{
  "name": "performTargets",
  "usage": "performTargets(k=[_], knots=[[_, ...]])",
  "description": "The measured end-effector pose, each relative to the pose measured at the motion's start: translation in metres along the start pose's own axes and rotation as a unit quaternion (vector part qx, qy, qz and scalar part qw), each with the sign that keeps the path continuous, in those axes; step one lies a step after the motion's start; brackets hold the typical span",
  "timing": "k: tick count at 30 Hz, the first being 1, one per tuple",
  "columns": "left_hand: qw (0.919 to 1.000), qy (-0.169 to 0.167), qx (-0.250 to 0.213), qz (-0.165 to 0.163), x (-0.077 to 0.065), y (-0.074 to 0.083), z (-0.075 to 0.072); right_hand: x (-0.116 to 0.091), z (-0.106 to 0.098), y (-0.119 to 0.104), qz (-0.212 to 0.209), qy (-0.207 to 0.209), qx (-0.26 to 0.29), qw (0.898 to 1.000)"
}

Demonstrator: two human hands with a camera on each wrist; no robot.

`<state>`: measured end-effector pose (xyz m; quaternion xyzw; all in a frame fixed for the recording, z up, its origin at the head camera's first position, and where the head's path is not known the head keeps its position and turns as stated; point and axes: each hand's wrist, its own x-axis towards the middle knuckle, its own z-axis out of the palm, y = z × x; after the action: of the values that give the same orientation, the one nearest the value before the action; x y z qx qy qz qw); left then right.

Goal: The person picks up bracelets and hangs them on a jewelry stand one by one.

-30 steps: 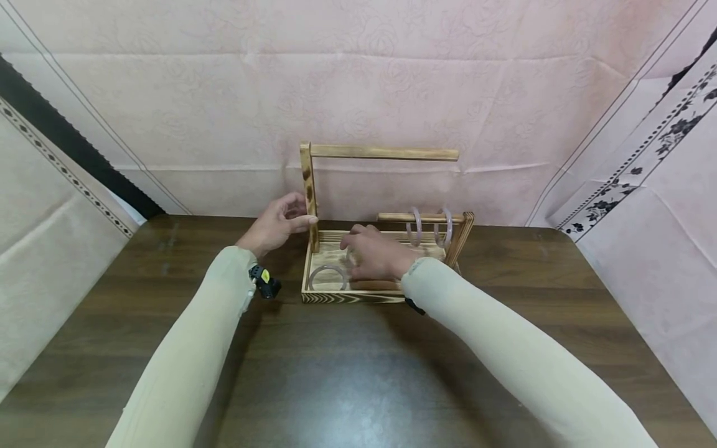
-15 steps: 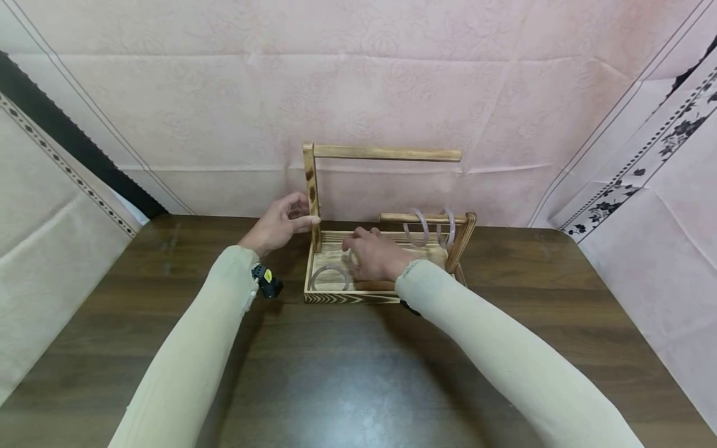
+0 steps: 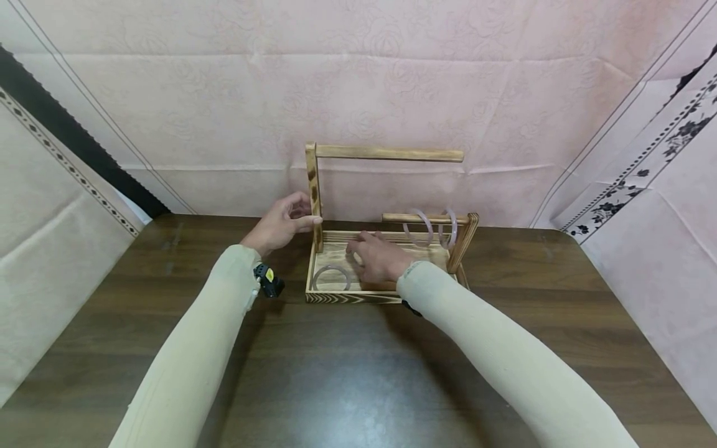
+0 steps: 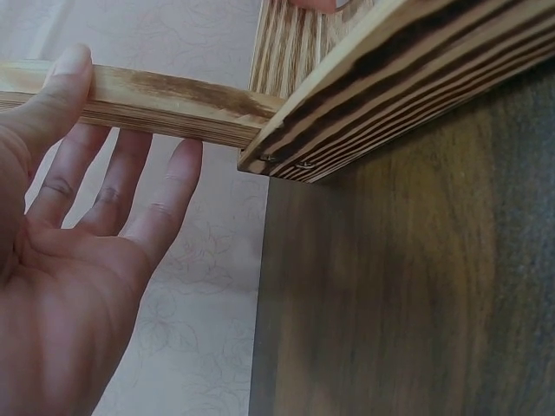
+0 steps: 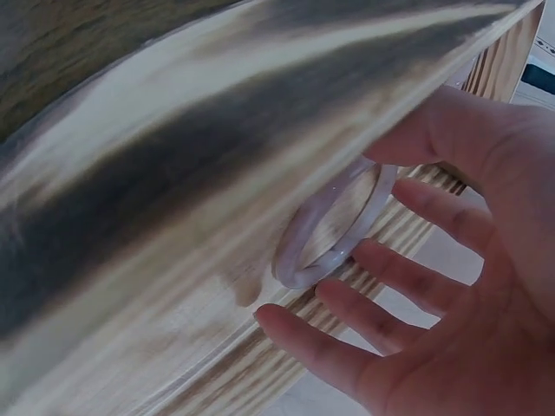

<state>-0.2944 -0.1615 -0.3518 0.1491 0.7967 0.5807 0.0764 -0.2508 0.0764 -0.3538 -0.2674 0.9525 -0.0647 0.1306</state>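
Pinkish cloth [image 3: 386, 93] hangs behind the brown surface [image 3: 313, 367] carrying a wooden rack [image 3: 336, 250], whose post [image 3: 314, 183] the left hand [image 3: 280, 223] pinches while, behind its front wall [image 3: 353, 298], the right hand [image 3: 381, 256], palm-down, pinches a tilted bangle [image 5: 299, 238], near a flat-lying bangle [image 3: 332, 267] and two hanging bangles [image 3: 431, 230].

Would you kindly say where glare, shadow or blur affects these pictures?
Head view: pale glare on the table near the bottom centre, soft shadows beside both sleeves; right wrist: the nearest tray wall is blurred, the bangle clearer; left wrist: somewhat dull light.
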Motion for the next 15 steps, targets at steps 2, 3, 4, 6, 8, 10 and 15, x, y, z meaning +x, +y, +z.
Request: performTargets(k=[2,3,4,6,8,10,15], knots=[[1.0000,-0.002,-0.001,0.001,0.0001,0.0001,-0.0001,0.0003,0.0009,0.0008,-0.002,-0.001,0.001,1.000],[1.0000,-0.002,-0.002,0.001,-0.0001,0.0002,0.0000,0.0003,0.0010,0.0011,-0.001,-0.002,0.002,1.000],[1.0000,-0.003,-0.003,0.001,-0.0001,0.0004,0.0002,0.0002,0.0009,0.0013,-0.001,-0.003,0.004,1.000],[1.0000,-0.002,-0.002,0.002,-0.0002,0.0004,0.0004,0.0001,0.0007,0.0019,-0.001,-0.003,0.006,1.000],[1.0000,-0.001,-0.004,0.003,-0.0001,0.0006,0.0006,0.0001,0.0002,0.0025,-0.001,-0.003,0.005,1.000],[1.0000,0.000,-0.003,0.005,0.0004,0.0003,0.0006,0.0000,-0.0004,0.0029,-0.003,-0.001,0.003,1.000],[1.0000,-0.002,-0.001,0.005,0.0008,-0.0007,-0.0002,-0.0014,-0.0013,0.0032,0.007,-0.004,0.005,1.000]])
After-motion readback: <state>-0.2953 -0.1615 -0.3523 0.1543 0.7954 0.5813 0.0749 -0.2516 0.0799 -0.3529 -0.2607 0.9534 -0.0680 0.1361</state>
